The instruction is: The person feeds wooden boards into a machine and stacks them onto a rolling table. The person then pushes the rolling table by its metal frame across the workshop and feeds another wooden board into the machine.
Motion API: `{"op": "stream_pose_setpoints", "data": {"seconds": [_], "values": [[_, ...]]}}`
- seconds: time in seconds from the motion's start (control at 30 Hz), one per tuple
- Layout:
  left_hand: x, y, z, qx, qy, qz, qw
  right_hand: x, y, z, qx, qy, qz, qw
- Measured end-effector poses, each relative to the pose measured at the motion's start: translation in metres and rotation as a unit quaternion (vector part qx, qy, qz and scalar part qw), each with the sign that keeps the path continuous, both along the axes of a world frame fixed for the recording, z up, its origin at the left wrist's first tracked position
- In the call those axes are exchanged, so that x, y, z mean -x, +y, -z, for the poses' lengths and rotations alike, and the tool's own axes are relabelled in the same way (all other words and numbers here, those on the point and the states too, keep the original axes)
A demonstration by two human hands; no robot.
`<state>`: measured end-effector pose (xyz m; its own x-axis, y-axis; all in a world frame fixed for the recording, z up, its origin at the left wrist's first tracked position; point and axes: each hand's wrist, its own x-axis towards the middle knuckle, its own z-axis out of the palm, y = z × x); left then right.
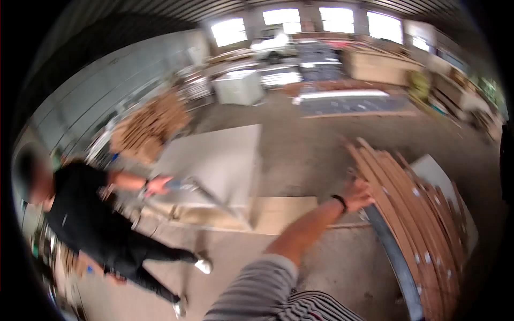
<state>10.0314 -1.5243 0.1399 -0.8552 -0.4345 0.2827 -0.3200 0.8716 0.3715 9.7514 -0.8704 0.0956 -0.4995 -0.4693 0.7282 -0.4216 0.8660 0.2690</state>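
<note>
My left hand point(357, 195), with a dark band on the wrist, reaches out to the right. It is at the left edge of a stack of long brown boards point(409, 214). Motion smears its fingers, so I cannot tell whether they grip a board or only touch the edge. A dark grey strip point(393, 257) runs along the near left side of the boards, just below the hand. Small whitish spots dot the boards. My right hand is out of view.
At left, a person in black point(93, 214) holds a metal bar point(219, 202) over a large pale panel point(214, 155). A tan sheet point(284, 211) lies beside it. Farther off are a brown board pile point(150, 125), a pale box point(238, 87) and grey stacked sheets point(353, 104).
</note>
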Motion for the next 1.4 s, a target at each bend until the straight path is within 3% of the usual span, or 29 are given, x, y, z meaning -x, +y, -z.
{"op": "stream_pose_setpoints", "data": {"seconds": [0.03, 0.07, 0.1, 0.13, 0.2, 0.27, 0.33, 0.4, 0.47, 0.5, 0.6, 0.67, 0.7, 0.73, 0.77, 0.83, 0.93, 1.0, 1.07, 1.17, 1.2, 1.23, 1.27, 1.4], "values": [[0.006, -0.003, -0.021, -0.035, -0.003, -0.006, 0.999, 0.005, 0.004, -0.013, 0.040, -0.133, 0.016, 0.990], [0.007, -0.002, -0.038, 0.037, 0.009, -0.013, 0.999, 0.012, 0.004, -0.025, 0.080, -0.233, 0.044, 0.968], [0.015, -0.014, -0.051, 0.068, -0.080, -0.006, 0.994, 0.000, -0.008, -0.055, 0.096, -0.291, 0.075, 0.949], [0.025, -0.024, -0.058, 0.092, -0.078, 0.018, 0.992, -0.015, -0.035, -0.092, 0.101, -0.148, 0.034, 0.983], [0.034, -0.049, -0.082, 0.159, -0.040, 0.077, 0.983, -0.017, -0.089, -0.163, 0.121, -0.181, -0.011, 0.976], [0.054, -0.060, -0.098, 0.147, -0.058, 0.114, 0.981, 0.006, -0.112, -0.190, 0.121, -0.231, 0.005, 0.966], [0.076, -0.073, -0.108, 0.143, -0.091, 0.124, 0.978, 0.040, -0.121, -0.185, 0.134, -0.216, -0.021, 0.967], [0.090, -0.084, -0.102, 0.182, -0.036, 0.150, 0.971, 0.049, -0.132, -0.166, 0.158, -0.148, -0.038, 0.975], [0.080, -0.084, -0.090, 0.193, -0.022, 0.148, 0.970, 0.047, -0.128, -0.156, 0.149, -0.185, 0.002, 0.971], [0.080, -0.081, -0.080, 0.208, -0.009, 0.145, 0.967, 0.053, -0.124, -0.145, 0.138, -0.143, 0.017, 0.980], [0.005, -0.045, -0.053, 0.221, 0.028, 0.133, 0.966, -0.028, -0.124, -0.132, 0.128, -0.070, 0.099, 0.984], [0.000, -0.030, -0.053, 0.221, 0.069, 0.113, 0.966, -0.060, -0.191, -0.120, 0.188, -0.017, 0.093, 0.978], [-0.007, -0.024, -0.062, 0.197, 0.089, 0.121, 0.969, -0.074, -0.230, -0.096, 0.102, -0.115, 0.050, 0.987], [-0.012, -0.025, -0.061, 0.166, 0.093, 0.149, 0.970, -0.096, -0.286, -0.076, 0.095, -0.165, 0.025, 0.981], [-0.020, -0.028, -0.066, 0.130, 0.105, 0.203, 0.965, -0.150, -0.355, -0.098, 0.138, -0.129, -0.073, 0.979], [-0.039, -0.049, -0.071, 0.080, 0.074, 0.280, 0.954, -0.214, -0.459, -0.106, 0.167, -0.167, -0.117, 0.965], [-0.051, -0.096, -0.083, 0.155, 0.017, 0.251, 0.955, -0.234, -0.551, -0.109, 0.181, -0.212, -0.157, 0.947], [-0.046, -0.126, -0.073, 0.125, 0.003, 0.274, 0.954, -0.211, -0.573, -0.099, 0.189, -0.238, -0.087, 0.949], [-0.033, -0.147, -0.046, 0.023, -0.034, 0.333, 0.942, -0.189, -0.566, -0.101, 0.229, -0.194, -0.052, 0.952], [-0.003, -0.079, -0.030, -0.029, -0.018, 0.423, 0.905, -0.149, -0.496, -0.104, 0.216, -0.146, -0.079, 0.962], [0.001, -0.056, -0.024, -0.058, -0.031, 0.413, 0.908, -0.135, -0.479, -0.105, 0.213, -0.164, -0.087, 0.959], [0.009, -0.038, -0.019, -0.081, -0.036, 0.403, 0.911, -0.119, -0.463, -0.100, 0.239, -0.104, -0.134, 0.956], [0.017, -0.027, -0.014, -0.068, -0.036, 0.423, 0.903, -0.112, -0.447, -0.117, 0.202, -0.180, -0.105, 0.957], [0.037, -0.014, 0.010, -0.061, -0.080, 0.470, 0.877, -0.046, -0.388, -0.116, 0.184, -0.183, -0.120, 0.958]]}}
